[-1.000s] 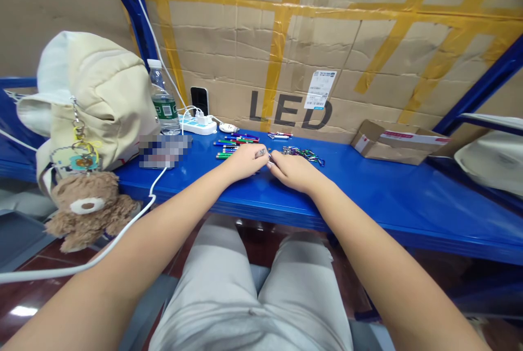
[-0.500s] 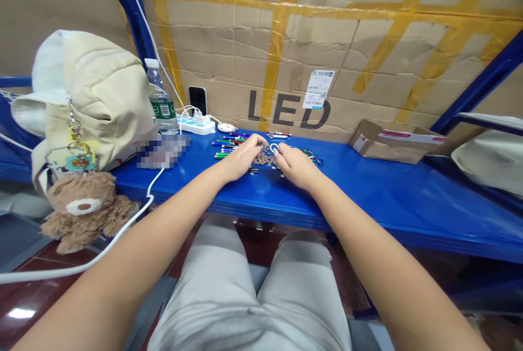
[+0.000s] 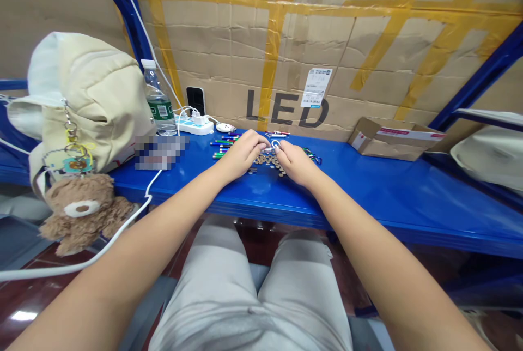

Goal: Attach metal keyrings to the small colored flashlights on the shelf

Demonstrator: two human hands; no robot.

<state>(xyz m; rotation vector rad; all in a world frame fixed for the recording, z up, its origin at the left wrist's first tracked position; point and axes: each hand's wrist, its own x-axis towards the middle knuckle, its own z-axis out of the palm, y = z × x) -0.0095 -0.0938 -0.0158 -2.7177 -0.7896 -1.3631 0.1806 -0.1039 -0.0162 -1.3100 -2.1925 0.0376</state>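
Observation:
My left hand [image 3: 241,153] and my right hand [image 3: 295,163] rest on a blue steel shelf [image 3: 359,187] with their fingertips close together. Between them a white ring [image 3: 275,144] sits at my right fingertips, and it looks pinched there. Just below lies a heap of small metal rings [image 3: 268,163], partly under my fingers. Coloured mini pens [image 3: 223,146] lie left of my left hand. Tangled metal clips [image 3: 312,155] lie right of my right hand.
A canvas bag [image 3: 84,103] with a teddy bear [image 3: 81,212] hanging below stands at left. A water bottle [image 3: 158,99], power strip [image 3: 195,126] and phone [image 3: 195,100] sit behind. A cardboard box [image 3: 392,141] lies at right, with taped cardboard behind the shelf.
The heap of small rings, hidden at first under my hands, now shows between them. My hands have drawn slightly apart and the white ring has appeared at my right fingertips.

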